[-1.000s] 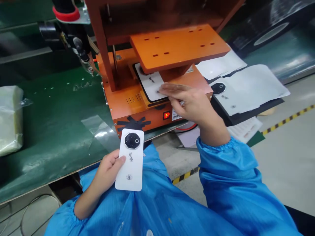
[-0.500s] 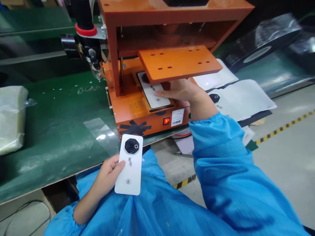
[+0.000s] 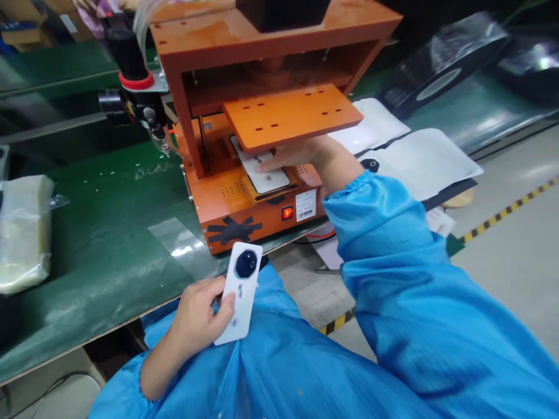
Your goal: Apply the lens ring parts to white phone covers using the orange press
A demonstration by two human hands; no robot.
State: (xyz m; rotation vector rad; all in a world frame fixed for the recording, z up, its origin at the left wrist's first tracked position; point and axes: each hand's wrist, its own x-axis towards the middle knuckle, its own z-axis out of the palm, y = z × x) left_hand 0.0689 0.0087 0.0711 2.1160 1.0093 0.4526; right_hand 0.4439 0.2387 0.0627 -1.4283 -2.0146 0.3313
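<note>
A white phone back panel (image 3: 248, 297) with a dark camera area and small printed marks is in my left hand (image 3: 201, 314), gripped along its left side, thumb on its face, tilted over my lap. My right hand (image 3: 308, 156) reaches beneath the raised orange plate (image 3: 292, 116) of a press. One stretched-out digit lies on a second white phone back panel (image 3: 267, 180), which rests in the holder (image 3: 262, 198) on the press base. The upper end of that panel and my other right fingers are partly hidden by the plate.
The orange press (image 3: 279, 43) stands on a green bench (image 3: 105, 250) with its red switch (image 3: 287, 213) lit. A black regulator (image 3: 135, 75) is at its left. White sheets (image 3: 430, 160) and another panel lie right; a wrapped stack (image 3: 26, 233) is far left.
The camera view has shifted, so the press appears further left. The panel in my left hand has tilted and moved slightly right. My right hand stays on the panel in the press.
</note>
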